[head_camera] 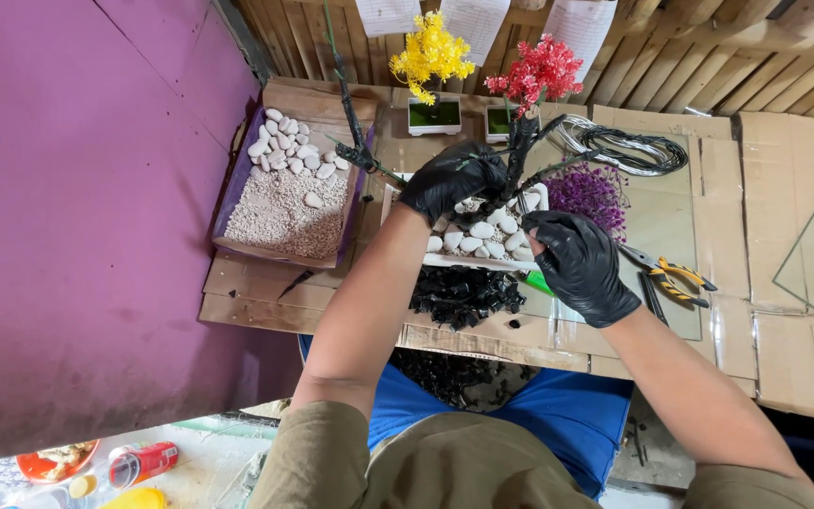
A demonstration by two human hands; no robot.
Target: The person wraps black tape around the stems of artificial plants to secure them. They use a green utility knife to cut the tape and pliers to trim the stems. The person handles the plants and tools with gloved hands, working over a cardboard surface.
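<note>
Right hand (pixel 579 267), black-gloved, curled at the near right corner of the white pot (pixel 482 236), grip itself hard to tell. Left hand (pixel 451 179), gloved too, closed round the dark tree trunk (pixel 520 155) rising from the pot's white pebbles (pixel 479 236). Black chips (pixel 463 294) heaped just nearer than the pot. Pliers (pixel 668 273) right of it on bare cardboard. Gravel tray (pixel 284 203) left. Beyond the pot, yellow tree (pixel 431 52), red tree (pixel 537 71); white paper sheets (pixel 473 19) cut off at top.

pebble tray (pixel 237 203) left of stone-filled pot (pixel 482 247), pliers (pixel 669 273) right, two small trees (pixel 482 71) behind
</note>
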